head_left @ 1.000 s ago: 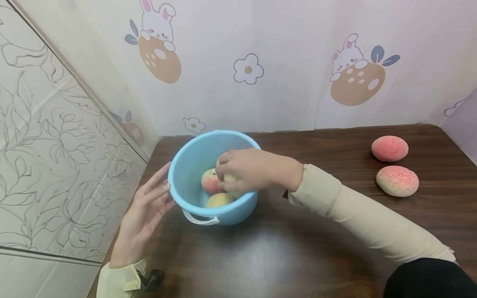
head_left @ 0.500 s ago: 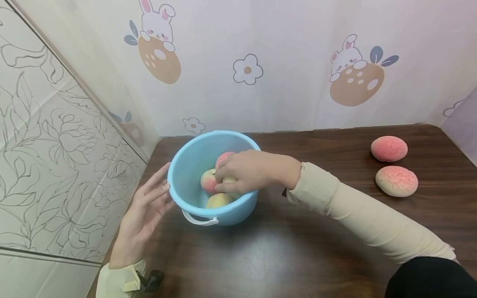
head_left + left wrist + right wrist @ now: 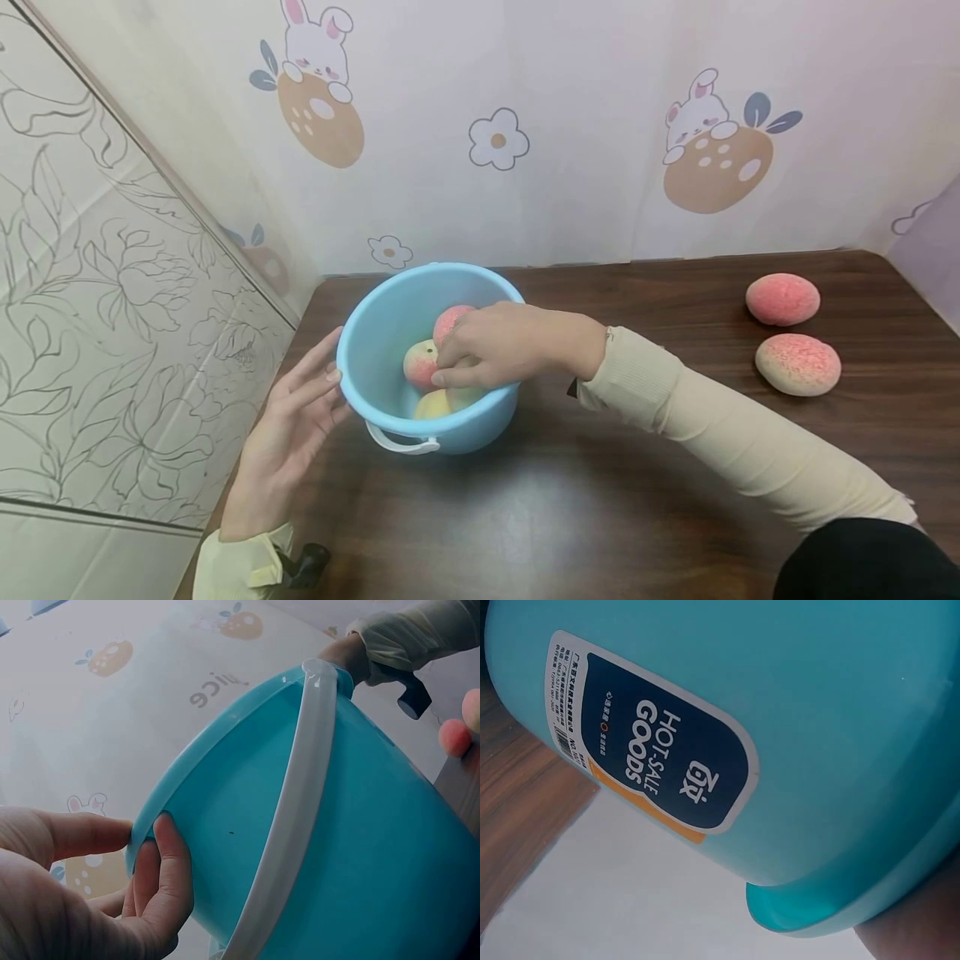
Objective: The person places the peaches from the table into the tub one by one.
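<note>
A light blue bucket (image 3: 397,308) stands on the table with several peaches inside. My left hand (image 3: 296,425) grips its left rim; in the left wrist view, the fingers (image 3: 174,862) lie on the outer wall beneath the rim. My right hand (image 3: 502,346) reaches over the right rim into the bucket, fingers loosely bent above the fruit. A pink peach (image 3: 452,323), a pink-and-cream peach (image 3: 420,364) and a yellowish peach (image 3: 432,406) show beside it. Below the thumb lies a pale peach (image 3: 465,397), partly covered. In the right wrist view only the bucket's labelled side shows clearly.
Two more peaches, one pink (image 3: 783,299) and one pink-and-cream (image 3: 798,365), lie on the dark wooden table (image 3: 600,500) at the right. A white handle (image 3: 405,442) hangs at the bucket's front. Patterned walls border the table behind and left.
The pale peach between my right fingers and thumb has dropped lower, onto the fruit beside the yellowish peach. My right hand has barely shifted, and the left hand keeps its place on the rim.
</note>
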`<state>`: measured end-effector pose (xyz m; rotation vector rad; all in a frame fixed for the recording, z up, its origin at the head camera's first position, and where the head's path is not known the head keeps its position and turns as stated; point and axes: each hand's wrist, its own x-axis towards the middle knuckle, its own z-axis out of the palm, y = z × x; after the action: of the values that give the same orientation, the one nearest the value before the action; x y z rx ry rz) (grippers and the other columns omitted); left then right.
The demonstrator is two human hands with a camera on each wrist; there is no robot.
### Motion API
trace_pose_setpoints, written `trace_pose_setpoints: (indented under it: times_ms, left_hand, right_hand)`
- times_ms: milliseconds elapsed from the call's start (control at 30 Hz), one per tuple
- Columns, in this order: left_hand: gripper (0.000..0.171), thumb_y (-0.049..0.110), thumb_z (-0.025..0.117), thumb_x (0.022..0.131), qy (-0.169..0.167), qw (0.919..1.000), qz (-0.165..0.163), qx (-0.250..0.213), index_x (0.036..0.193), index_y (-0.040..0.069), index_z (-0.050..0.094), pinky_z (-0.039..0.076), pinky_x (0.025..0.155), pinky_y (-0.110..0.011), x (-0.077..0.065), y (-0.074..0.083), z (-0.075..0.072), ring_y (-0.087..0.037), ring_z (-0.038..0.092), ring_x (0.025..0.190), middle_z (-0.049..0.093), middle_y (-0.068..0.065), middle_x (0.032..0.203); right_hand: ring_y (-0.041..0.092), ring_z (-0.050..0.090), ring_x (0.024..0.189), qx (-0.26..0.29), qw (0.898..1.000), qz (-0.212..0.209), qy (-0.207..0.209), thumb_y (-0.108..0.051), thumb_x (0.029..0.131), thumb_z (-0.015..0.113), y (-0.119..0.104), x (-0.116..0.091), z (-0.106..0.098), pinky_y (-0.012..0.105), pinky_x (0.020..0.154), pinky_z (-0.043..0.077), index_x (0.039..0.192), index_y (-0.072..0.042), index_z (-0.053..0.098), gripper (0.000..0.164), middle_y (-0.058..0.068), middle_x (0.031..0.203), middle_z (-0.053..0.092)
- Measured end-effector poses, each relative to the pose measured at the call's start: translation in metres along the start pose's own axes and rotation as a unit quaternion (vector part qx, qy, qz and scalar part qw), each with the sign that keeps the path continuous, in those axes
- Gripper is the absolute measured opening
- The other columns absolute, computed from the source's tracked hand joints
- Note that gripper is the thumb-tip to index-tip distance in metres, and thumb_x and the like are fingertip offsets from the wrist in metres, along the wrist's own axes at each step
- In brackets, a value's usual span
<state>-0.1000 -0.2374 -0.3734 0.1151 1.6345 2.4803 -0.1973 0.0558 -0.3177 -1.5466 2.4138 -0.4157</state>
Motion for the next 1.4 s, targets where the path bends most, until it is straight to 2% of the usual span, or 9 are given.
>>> trace_pose_setpoints:
  times_ms: [267, 367, 500, 633, 833, 933, 1167, 1400]
  left_hand:
    - [0.061, 0.001, 0.043, 0.107, -0.003, 1.0, 0.001, 0.005, 0.165, 0.011, 0.027, 0.061, 0.093, -0.028, -0.001, 0.0, 0.0, -0.011, 0.069, 0.113, 0.032, -0.01, 0.167]
    - [0.061, 0.001, 0.043, 0.107, -0.003, 1.0, 0.001, 0.004, 0.165, 0.011, 0.026, 0.061, 0.092, -0.027, -0.001, 0.0, 0.0, -0.011, 0.069, 0.114, 0.033, -0.01, 0.166]
    - [0.061, 0.001, 0.043, 0.107, -0.004, 1.0, 0.0, 0.004, 0.165, 0.011, 0.026, 0.061, 0.093, -0.028, -0.001, 0.0, 0.0, -0.011, 0.068, 0.115, 0.033, -0.009, 0.166]
    - [0.061, 0.001, 0.043, 0.107, -0.004, 1.0, -0.001, 0.006, 0.165, 0.011, 0.026, 0.061, 0.094, -0.028, -0.001, 0.0, 0.0, -0.012, 0.068, 0.117, 0.033, -0.009, 0.166]
    - [0.061, 0.001, 0.044, 0.107, -0.001, 1.0, -0.005, -0.006, 0.165, 0.011, 0.027, 0.061, 0.095, -0.03, -0.001, 0.0, -0.001, -0.014, 0.067, 0.12, 0.033, -0.01, 0.166]
    - [0.061, 0.001, 0.045, 0.107, 0.002, 1.0, -0.004, -0.002, 0.164, 0.011, 0.028, 0.061, 0.096, -0.031, -0.002, 0.0, -0.001, -0.014, 0.068, 0.12, 0.034, -0.009, 0.166]
    - [0.061, 0.0, 0.045, 0.107, 0.003, 1.0, -0.002, 0.0, 0.164, 0.011, 0.028, 0.06, 0.097, -0.031, -0.003, 0.001, 0.0, -0.014, 0.067, 0.118, 0.031, -0.011, 0.167]
    - [0.061, 0.0, 0.044, 0.107, -0.001, 1.0, 0.0, -0.001, 0.165, 0.011, 0.027, 0.06, 0.097, -0.031, -0.002, 0.001, 0.0, -0.014, 0.067, 0.118, 0.028, -0.012, 0.168]
  right_hand:
    - [0.001, 0.039, 0.061, 0.001, 1.0, -0.009, 0.026, -0.041, 0.105, 0.059, 0.001, -0.001, 0.003, 0.025, 0.061, 0.037, 0.072, -0.03, 0.06, 0.035, -0.013, 0.063, 0.042]
    - [0.001, 0.044, 0.07, 0.003, 0.999, -0.02, 0.045, -0.04, 0.105, 0.059, 0.001, -0.002, 0.004, 0.025, 0.065, 0.04, 0.078, -0.03, 0.065, 0.029, -0.013, 0.068, 0.047]
    - [0.005, 0.053, 0.088, -0.019, 0.995, -0.046, 0.085, -0.035, 0.105, 0.059, 0.002, -0.003, 0.005, 0.025, 0.075, 0.047, 0.098, -0.027, 0.076, 0.019, -0.014, 0.084, 0.061]
    - [0.011, 0.058, 0.094, -0.059, 0.985, -0.077, 0.139, -0.03, 0.103, 0.059, 0.002, -0.005, 0.005, 0.028, 0.084, 0.05, 0.113, -0.023, 0.077, 0.021, -0.01, 0.098, 0.071]
    - [0.015, 0.063, 0.104, -0.107, 0.964, -0.101, 0.22, -0.031, 0.102, 0.06, 0.002, -0.009, 0.004, 0.031, 0.092, 0.053, 0.115, -0.021, 0.077, 0.024, -0.006, 0.109, 0.076]
    - [0.016, 0.063, 0.109, -0.133, 0.957, -0.093, 0.24, -0.032, 0.103, 0.059, 0.002, -0.012, 0.002, 0.033, 0.09, 0.052, 0.113, -0.022, 0.076, 0.023, -0.007, 0.111, 0.075]
    - [0.023, 0.064, 0.117, -0.171, 0.947, -0.047, 0.267, -0.036, 0.103, 0.06, 0.013, -0.022, -0.001, 0.043, 0.102, 0.052, 0.116, -0.021, 0.075, 0.025, -0.001, 0.117, 0.073]
    - [0.025, 0.065, 0.114, -0.2, 0.929, -0.01, 0.312, -0.036, 0.102, 0.062, 0.027, -0.037, -0.007, 0.045, 0.094, 0.057, 0.12, -0.02, 0.075, 0.027, 0.002, 0.119, 0.074]
